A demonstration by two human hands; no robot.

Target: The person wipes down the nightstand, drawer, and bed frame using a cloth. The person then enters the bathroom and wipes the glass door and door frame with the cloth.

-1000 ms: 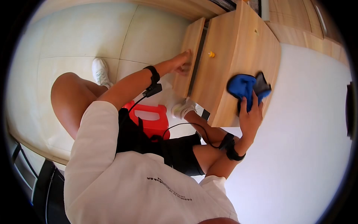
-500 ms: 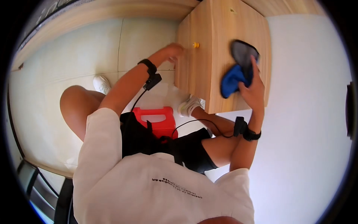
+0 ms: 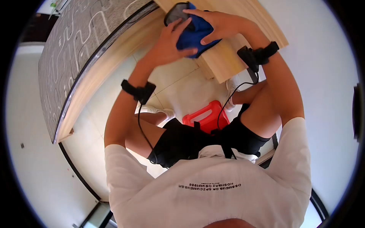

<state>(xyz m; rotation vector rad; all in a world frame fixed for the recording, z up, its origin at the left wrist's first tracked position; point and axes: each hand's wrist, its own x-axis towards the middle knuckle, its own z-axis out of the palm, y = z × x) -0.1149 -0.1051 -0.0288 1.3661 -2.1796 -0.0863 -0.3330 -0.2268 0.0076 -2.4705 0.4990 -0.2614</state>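
Observation:
A blue-and-grey cloth item (image 3: 197,32) with dark edging is at the top middle, by the wooden cabinet; its exact kind is unclear. My right hand (image 3: 227,26) grips it from the right, thumb on the blue part and a finger stretched toward the grey part. On the other side, my left hand (image 3: 165,46) has its fingers apart, with its fingertips and thumb at the edge of the cloth. Whether they bear any of its weight is hard to see. Each wrist wears a black strap with a small cabled device.
The light wooden cabinet (image 3: 224,60) stands under the cloth, beside a white wall (image 3: 323,76). A patterned grey mattress (image 3: 78,49) on a wooden bed frame (image 3: 91,81) lies to the left. A red plastic object (image 3: 207,117) with a handle sits on the floor between my legs.
My right hand has carried the cloth off the cabinet's broad surface, up and to the left in view. My left hand has come from the cabinet's side to the cloth. The view has turned.

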